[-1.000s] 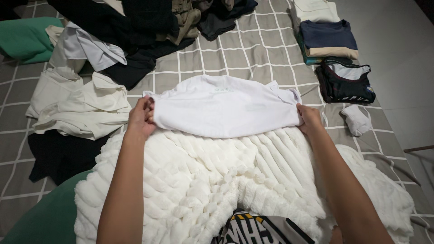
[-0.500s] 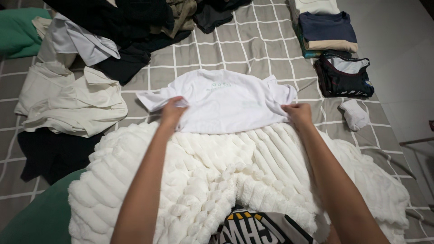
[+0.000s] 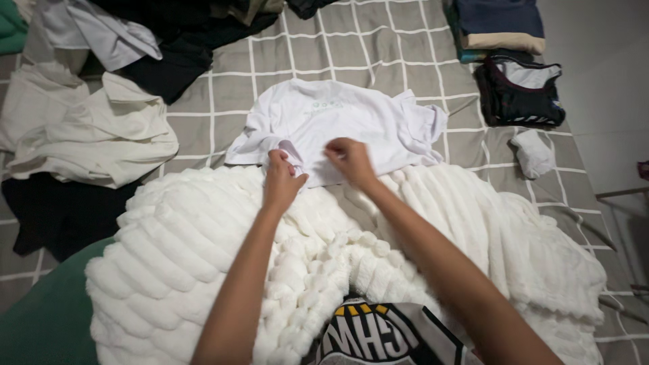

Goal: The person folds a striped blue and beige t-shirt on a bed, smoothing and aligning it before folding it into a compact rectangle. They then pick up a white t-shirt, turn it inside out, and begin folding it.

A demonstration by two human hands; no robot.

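Both hands meet at the near hem of a white T-shirt (image 3: 338,122) lying mid-bed: the left hand (image 3: 282,177) pinches a fold, the right hand (image 3: 349,161) is closed on the fabric beside it. Grey checked bedsheet (image 3: 284,64) shows bare beyond it; folded clothes (image 3: 503,34) line the far right edge.

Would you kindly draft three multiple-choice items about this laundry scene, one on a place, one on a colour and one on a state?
1. Where does the white T-shirt lie?
A. On the grey checked bedcover, beyond the fluffy white blanket
B. On the floor
C. On the folded pile

2. What colour is the top garment of the folded pile?
A. Red
B. Dark blue
C. Yellow

3. What are the hands doing?
A. Both hang free
B. One holds a hanger
C. The left hand and right hand both grip the T-shirt's near edge

Answers: 1 A, it is spread on the cover past the blanket. 2 B, dark blue fabric lies on top. 3 C, both sets of fingers pinch the near edge.
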